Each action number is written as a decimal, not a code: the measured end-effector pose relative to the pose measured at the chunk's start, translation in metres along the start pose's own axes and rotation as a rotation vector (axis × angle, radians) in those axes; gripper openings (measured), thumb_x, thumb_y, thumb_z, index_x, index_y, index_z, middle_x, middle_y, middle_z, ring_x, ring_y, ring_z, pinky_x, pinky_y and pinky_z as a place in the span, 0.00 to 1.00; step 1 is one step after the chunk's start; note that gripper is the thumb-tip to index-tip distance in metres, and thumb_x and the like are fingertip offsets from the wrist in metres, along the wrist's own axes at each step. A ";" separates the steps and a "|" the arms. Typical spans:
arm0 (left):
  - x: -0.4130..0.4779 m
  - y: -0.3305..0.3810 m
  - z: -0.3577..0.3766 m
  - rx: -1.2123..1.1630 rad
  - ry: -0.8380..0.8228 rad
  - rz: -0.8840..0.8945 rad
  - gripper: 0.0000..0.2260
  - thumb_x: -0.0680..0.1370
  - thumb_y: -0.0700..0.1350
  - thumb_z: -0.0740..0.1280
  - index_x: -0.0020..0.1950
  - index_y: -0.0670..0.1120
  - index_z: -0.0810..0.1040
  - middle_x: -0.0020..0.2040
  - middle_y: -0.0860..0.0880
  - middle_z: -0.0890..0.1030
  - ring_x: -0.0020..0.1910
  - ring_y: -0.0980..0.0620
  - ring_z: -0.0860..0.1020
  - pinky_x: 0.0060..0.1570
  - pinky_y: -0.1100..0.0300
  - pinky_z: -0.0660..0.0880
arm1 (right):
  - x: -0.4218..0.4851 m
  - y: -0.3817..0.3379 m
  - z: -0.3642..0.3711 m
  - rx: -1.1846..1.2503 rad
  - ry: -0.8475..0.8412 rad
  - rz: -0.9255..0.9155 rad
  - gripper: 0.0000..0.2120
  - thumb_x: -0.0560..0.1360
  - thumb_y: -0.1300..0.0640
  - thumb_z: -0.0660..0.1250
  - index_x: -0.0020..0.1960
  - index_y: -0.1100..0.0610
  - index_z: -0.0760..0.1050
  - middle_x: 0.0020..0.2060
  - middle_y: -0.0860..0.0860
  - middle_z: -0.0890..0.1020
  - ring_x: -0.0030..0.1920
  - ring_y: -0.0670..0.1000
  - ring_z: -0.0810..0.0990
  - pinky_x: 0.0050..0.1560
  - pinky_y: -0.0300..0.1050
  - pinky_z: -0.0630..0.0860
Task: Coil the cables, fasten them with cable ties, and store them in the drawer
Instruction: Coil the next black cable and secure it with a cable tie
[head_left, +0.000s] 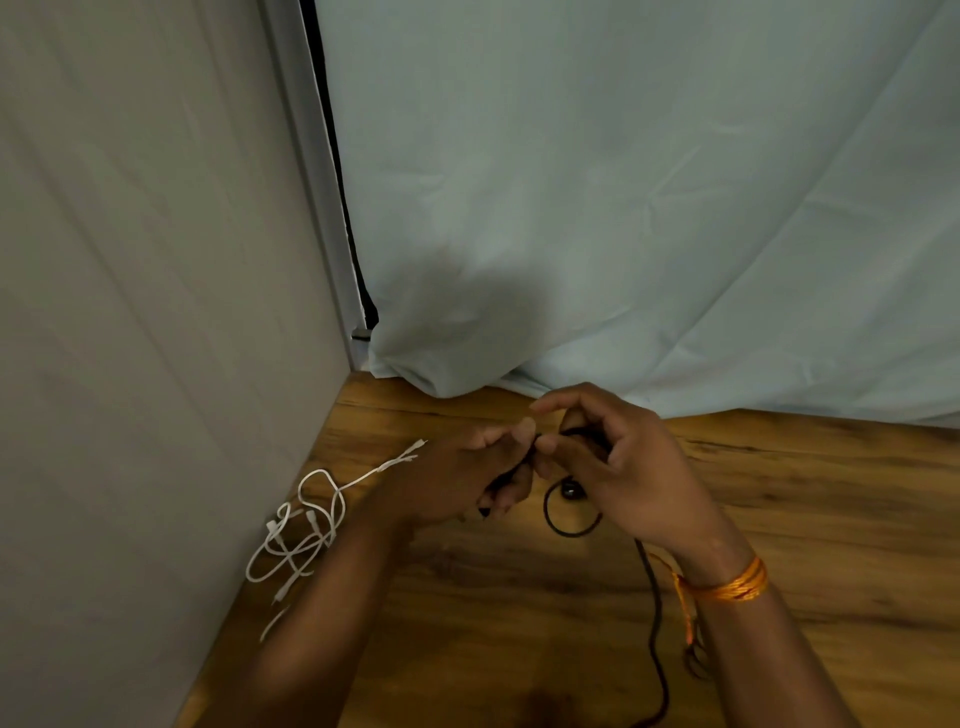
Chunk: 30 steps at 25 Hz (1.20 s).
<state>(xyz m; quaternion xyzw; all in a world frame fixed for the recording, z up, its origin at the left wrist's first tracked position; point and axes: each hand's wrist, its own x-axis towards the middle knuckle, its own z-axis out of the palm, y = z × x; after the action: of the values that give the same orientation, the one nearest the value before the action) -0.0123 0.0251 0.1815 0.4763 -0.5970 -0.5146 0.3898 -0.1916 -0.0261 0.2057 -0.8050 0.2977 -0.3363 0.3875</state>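
Table (779, 493): wood grain, smooth, low sheen. Black cable (655, 613): matt, rubbery-looking sheath. White cables (311, 530): smooth plastic sheath. Backdrop (623, 208): pale, creased matt cloth. Wrist band (737, 584): orange twisted thread, slightly shiny.

Left limit: grey cloth panel (130, 312). Rear limit: pale blue cloth (623, 208), draped onto the wooden tabletop (831, 493). White cable tangle (306, 535) obstructs the strip beside the panel. Black cable (657, 613) crosses the near centre. Bare wood lies right.

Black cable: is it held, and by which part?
Yes. Left hand and right hand both grip the black cable on the stretch next to its loop.
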 end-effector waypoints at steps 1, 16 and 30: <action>-0.002 0.001 -0.003 -0.019 -0.056 0.000 0.16 0.83 0.55 0.55 0.44 0.51 0.78 0.31 0.43 0.70 0.31 0.46 0.65 0.35 0.54 0.65 | 0.000 0.000 -0.004 0.024 -0.052 -0.017 0.12 0.77 0.62 0.68 0.58 0.50 0.77 0.35 0.48 0.82 0.37 0.53 0.82 0.40 0.51 0.79; 0.010 0.034 -0.006 -0.756 -0.004 0.414 0.09 0.81 0.44 0.56 0.49 0.41 0.72 0.29 0.50 0.67 0.26 0.54 0.63 0.32 0.59 0.69 | -0.006 0.030 0.045 0.071 -0.025 0.070 0.13 0.82 0.54 0.58 0.43 0.58 0.76 0.35 0.56 0.79 0.33 0.46 0.77 0.35 0.37 0.71; 0.031 -0.012 -0.001 0.362 0.503 0.280 0.09 0.83 0.49 0.56 0.56 0.45 0.71 0.41 0.56 0.72 0.37 0.62 0.72 0.40 0.69 0.68 | -0.011 0.018 0.050 -0.333 -0.092 0.031 0.10 0.79 0.50 0.64 0.43 0.55 0.77 0.34 0.48 0.79 0.34 0.46 0.75 0.34 0.42 0.71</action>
<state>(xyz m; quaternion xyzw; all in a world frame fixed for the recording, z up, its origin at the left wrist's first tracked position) -0.0164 -0.0053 0.1696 0.5633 -0.6233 -0.2082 0.5008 -0.1634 -0.0059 0.1634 -0.8680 0.3439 -0.2389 0.2670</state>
